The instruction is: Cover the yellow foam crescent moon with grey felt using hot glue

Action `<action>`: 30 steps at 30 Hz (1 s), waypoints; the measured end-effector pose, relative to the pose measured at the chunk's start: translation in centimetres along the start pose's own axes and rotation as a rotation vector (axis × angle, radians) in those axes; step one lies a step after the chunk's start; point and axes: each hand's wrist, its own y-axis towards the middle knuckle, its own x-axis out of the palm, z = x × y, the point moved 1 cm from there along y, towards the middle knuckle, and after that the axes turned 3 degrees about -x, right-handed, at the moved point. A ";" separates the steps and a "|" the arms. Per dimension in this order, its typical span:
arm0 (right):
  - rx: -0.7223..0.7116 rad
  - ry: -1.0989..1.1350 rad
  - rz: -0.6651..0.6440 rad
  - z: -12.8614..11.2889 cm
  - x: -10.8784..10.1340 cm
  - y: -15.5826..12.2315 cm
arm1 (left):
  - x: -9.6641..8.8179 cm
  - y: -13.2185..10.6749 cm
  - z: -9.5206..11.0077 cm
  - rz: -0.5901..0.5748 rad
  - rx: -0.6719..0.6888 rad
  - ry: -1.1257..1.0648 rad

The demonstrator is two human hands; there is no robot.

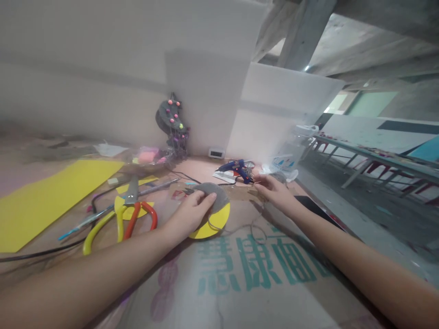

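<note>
My left hand (194,210) grips a yellow paper disc (219,221), thumb on top. Grey yarn (219,194) covers the disc's far part, and a loose strand trails from it over the cardboard to the right. My right hand (274,192) is beside the handle of a blue glue gun (236,169), which rests on a small white stand. Its thumb and forefinger are pinched together at a thin pale bit; I cannot make out what it is. Left of my left hand lie scissors (132,201) with yellow and red handles.
A yellow sheet (58,201) lies at the left, near a pen (85,221) and a black cable (44,256). Behind stand a grey crescent-shaped ornament (171,119) with coloured beads and a small white display (216,152). Printed cardboard (240,292) covers the table.
</note>
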 end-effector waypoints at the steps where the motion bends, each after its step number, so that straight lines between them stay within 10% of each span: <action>1: 0.006 -0.010 -0.021 -0.5 0.1 -0.2 | 0.0 0.1 -0.1 0.001 0.010 0.000; 9: 0.065 0.104 -0.322 -4.5 3.8 -3.1 | -0.5 -0.5 0.5 0.075 0.103 0.193; 19: 0.261 0.566 -0.261 -5.0 6.6 -5.3 | -0.3 -1.2 1.2 -0.005 0.094 0.286; 30: 0.169 0.427 -0.231 -4.3 6.5 -4.9 | -0.4 -1.2 1.1 -0.030 0.088 0.279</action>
